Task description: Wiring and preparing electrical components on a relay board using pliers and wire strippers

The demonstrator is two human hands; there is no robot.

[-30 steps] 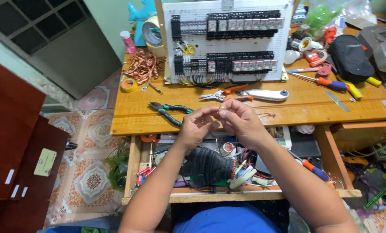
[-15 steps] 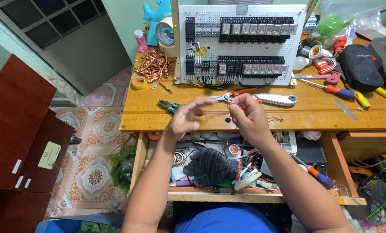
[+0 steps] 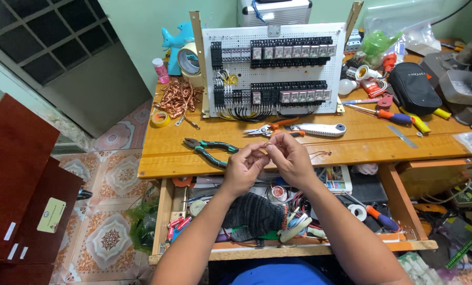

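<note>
My left hand [image 3: 243, 166] and my right hand [image 3: 289, 157] meet in front of me above the front edge of the wooden workbench [image 3: 362, 142]. Their fingertips pinch a thin piece of copper wire [image 3: 268, 145] between them. Green-handled pliers [image 3: 209, 149] lie on the bench just left of my left hand. A wire stripper with orange grips [image 3: 270, 128] and a white-handled tool [image 3: 320, 129] lie just beyond my hands. Behind them stands a white perforated panel [image 3: 273, 68] with rows of black relays and wiring.
A tangle of copper wire [image 3: 177, 98], a yellow tape roll [image 3: 160, 119] and a larger tape roll [image 3: 189, 62] sit at the back left. Screwdrivers [image 3: 389, 114] and a black pouch [image 3: 414, 87] lie to the right. An open drawer [image 3: 299, 245] below holds a dark glove, tape and tools.
The view has shifted slightly; my hands stay together on the wire and have drawn a little nearer to the bench's front edge, fingers working at the wire.
</note>
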